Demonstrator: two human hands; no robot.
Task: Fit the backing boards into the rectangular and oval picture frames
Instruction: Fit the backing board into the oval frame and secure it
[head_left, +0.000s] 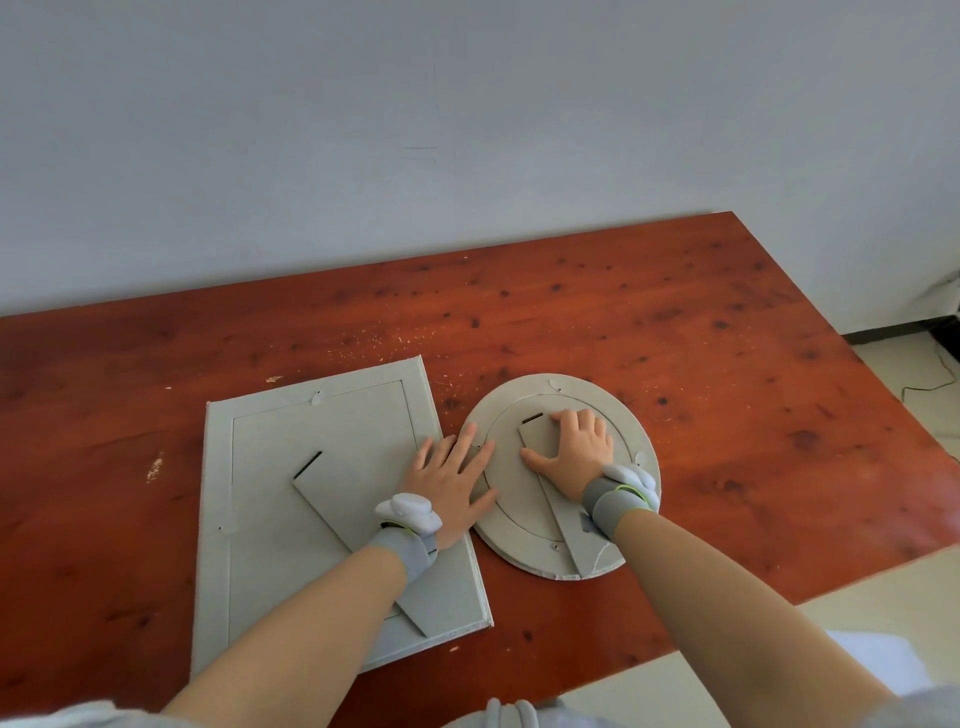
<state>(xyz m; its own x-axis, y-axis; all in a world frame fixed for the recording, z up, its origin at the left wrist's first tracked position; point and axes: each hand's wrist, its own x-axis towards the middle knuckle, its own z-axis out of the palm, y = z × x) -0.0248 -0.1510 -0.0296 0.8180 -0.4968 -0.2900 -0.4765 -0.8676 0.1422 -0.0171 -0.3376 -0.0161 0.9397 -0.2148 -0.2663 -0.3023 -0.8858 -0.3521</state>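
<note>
Glossy knotted wood table (649, 322); matt grey cardboard-like rectangular frame (270, 519) and oval frame (613, 415) backs.

Grey frames (332, 499) — plain, table (675, 332) reddish-brown — dark-knotted

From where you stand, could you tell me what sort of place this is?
Probably a plain indoor workroom: a bare wooden table against a blank pale wall, a tiled floor, and only two picture frames being worked on.

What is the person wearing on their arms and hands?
No gloves and no long sleeves. Each wrist has a grey band: the left band and the right band. Each band has a thin green line and a lumpy white gadget on it.
</note>
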